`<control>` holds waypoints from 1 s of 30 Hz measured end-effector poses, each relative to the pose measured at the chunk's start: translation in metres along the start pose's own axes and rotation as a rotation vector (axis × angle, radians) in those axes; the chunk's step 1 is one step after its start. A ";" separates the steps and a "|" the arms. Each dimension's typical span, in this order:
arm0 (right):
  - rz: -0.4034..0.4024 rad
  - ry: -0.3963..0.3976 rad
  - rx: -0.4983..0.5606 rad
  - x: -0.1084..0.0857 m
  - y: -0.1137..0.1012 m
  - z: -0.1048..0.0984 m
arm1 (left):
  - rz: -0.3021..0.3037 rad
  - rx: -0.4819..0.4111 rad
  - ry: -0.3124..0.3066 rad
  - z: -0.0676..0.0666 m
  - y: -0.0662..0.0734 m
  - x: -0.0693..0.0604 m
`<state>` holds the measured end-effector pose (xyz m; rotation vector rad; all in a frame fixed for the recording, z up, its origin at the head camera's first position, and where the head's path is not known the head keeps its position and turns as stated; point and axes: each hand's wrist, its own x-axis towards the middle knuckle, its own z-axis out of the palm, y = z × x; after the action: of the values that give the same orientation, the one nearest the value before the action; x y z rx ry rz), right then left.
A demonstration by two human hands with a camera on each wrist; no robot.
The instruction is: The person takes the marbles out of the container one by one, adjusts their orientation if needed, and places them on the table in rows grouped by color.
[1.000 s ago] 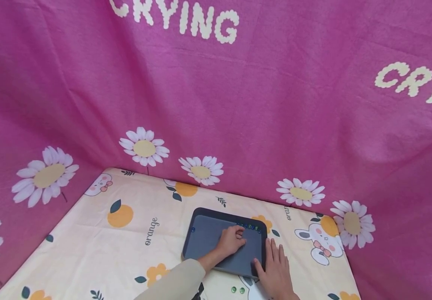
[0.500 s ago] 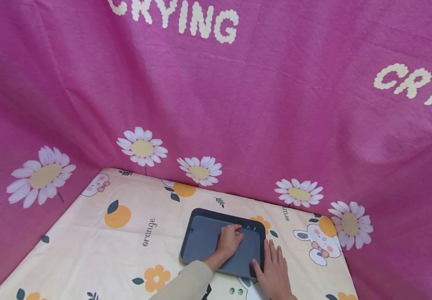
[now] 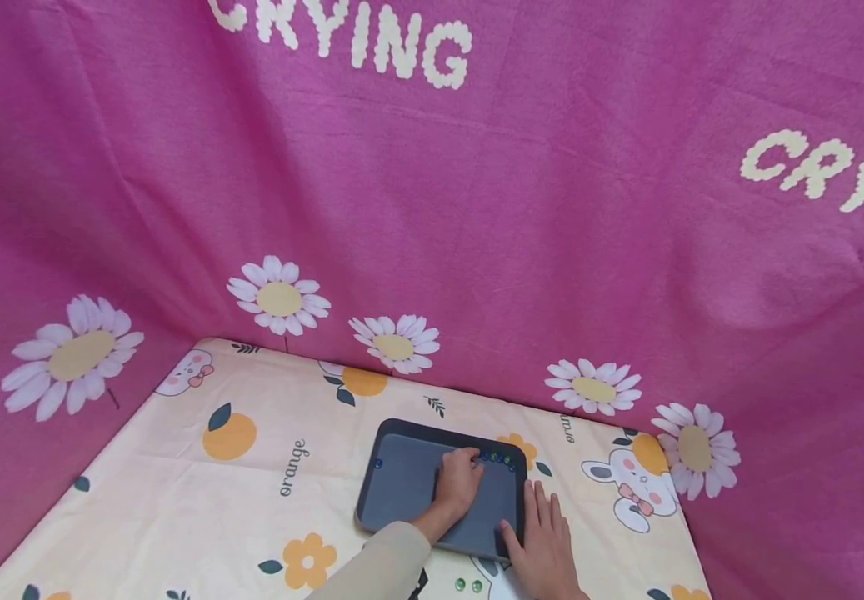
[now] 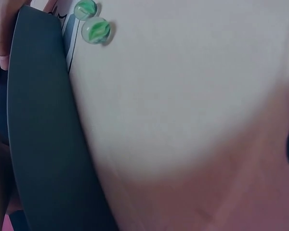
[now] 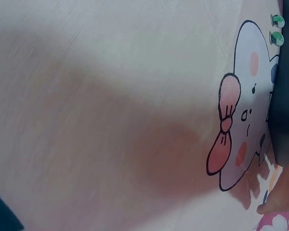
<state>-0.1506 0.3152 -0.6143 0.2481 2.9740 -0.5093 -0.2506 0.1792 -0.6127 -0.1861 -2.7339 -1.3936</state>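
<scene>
Inside the dark grey tray (image 3: 402, 487), my left hand (image 3: 457, 486) is bent, its fingertips beside a row of several blue and green marbles (image 3: 495, 457) along the far wall. Whether it pinches a marble cannot be seen. My right hand (image 3: 547, 550) rests with straight, slightly spread fingers along the tray's right side, its thumb at the near right corner. One blue marble (image 3: 377, 463) lies near the tray's left wall. In the left wrist view the tray wall (image 4: 43, 115) hides most of the work; the right wrist view catches the right hand (image 5: 282, 192) at its edge.
Two green marbles (image 3: 469, 586) lie on the patterned cloth (image 3: 177, 500) in front of the tray, close to its near wall. A pink curtain (image 3: 432, 208) with daisies and lettering hangs behind and around the table.
The head view has shifted slightly, so the tray and both hands appear a little further left. My left hand's fingers have changed their bend slightly beside the marble row; my right hand keeps its place.
</scene>
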 end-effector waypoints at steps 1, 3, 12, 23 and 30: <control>-0.001 -0.001 0.001 0.000 0.000 0.000 | 0.002 0.020 0.004 0.000 0.000 0.001; -0.001 -0.004 0.001 0.000 0.000 0.000 | 0.002 0.058 0.003 0.001 0.000 0.002; 0.010 0.000 -0.001 0.000 -0.001 -0.001 | 0.025 0.187 -0.002 0.003 0.001 0.013; 0.009 0.008 -0.005 0.000 0.001 0.001 | 0.049 0.275 0.006 0.005 0.002 0.015; 0.025 0.000 -0.017 0.000 -0.001 0.001 | 0.044 0.279 0.003 0.004 0.004 0.015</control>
<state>-0.1507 0.3137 -0.6145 0.2828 2.9701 -0.4810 -0.2650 0.1857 -0.6096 -0.2255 -2.8624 -0.9862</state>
